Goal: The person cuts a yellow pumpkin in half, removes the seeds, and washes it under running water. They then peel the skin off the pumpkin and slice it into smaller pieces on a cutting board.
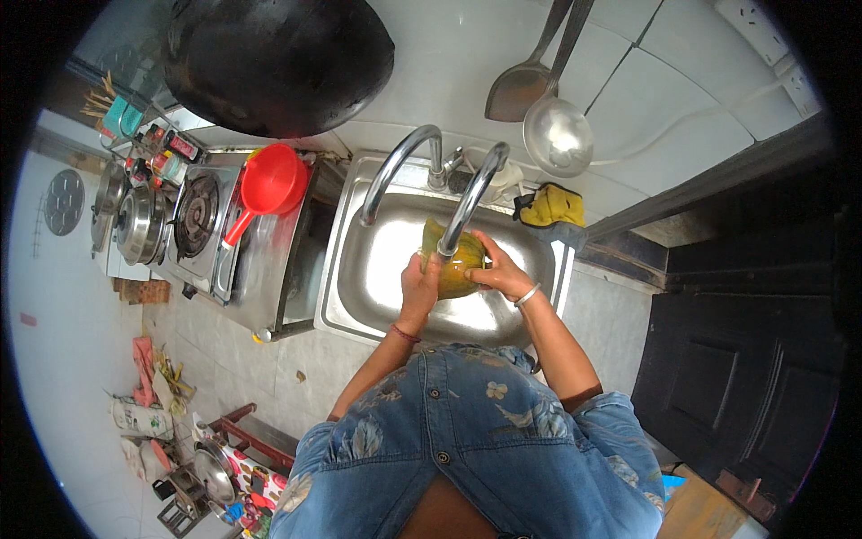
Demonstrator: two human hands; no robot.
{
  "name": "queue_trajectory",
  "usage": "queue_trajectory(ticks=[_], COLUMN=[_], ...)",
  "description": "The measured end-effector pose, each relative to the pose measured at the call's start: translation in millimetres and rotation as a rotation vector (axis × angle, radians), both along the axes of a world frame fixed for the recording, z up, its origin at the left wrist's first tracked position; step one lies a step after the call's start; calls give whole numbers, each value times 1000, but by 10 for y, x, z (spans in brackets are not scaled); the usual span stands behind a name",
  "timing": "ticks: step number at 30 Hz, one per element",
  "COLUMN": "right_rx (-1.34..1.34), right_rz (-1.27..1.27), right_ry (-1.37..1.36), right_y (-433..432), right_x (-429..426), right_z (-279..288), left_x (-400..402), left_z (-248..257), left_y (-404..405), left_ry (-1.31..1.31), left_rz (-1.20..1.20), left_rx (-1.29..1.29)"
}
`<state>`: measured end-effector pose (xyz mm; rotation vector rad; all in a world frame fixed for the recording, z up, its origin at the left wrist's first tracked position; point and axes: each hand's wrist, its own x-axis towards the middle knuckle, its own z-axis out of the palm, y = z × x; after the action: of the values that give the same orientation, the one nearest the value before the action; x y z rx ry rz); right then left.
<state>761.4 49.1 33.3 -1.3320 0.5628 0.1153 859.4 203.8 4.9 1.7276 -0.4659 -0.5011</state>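
Observation:
Over the stainless steel sink [367, 303] I hold a wet, green and yellow squash, apparently a pumpkin [459, 277], in both hands. My left hand [420, 286] grips its left side, and my right hand [504, 271] spreads thumb and fingers around its right side. The spout of a curved chrome faucet [475, 195] ends directly above the pumpkin and hides part of it. A second curved chrome spout [403, 165] reaches over the left of the basin. Whether water is flowing cannot be made out clearly.
A yellow and black cloth or glove [553, 205] lies at the sink's back right corner. Left stands a gas stove [199, 215] with a red plastic ladle [273, 182]. A black wok [276, 64], a spatula [518, 91] and a metal ladle [559, 135] hang on the wall.

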Motion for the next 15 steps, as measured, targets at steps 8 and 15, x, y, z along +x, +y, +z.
queue_trajectory(ticks=[8, 15], right_rx=[144, 465], right_rz=[-388, -563], right_ry=[-325, -176], right_y=[230, 273], right_x=[157, 176], right_z=[-457, -571], left_x=[114, 6], left_z=[73, 80], left_y=[-34, 80], left_ry=[455, 167], left_rz=[-69, -266], left_rx=[-127, -165])
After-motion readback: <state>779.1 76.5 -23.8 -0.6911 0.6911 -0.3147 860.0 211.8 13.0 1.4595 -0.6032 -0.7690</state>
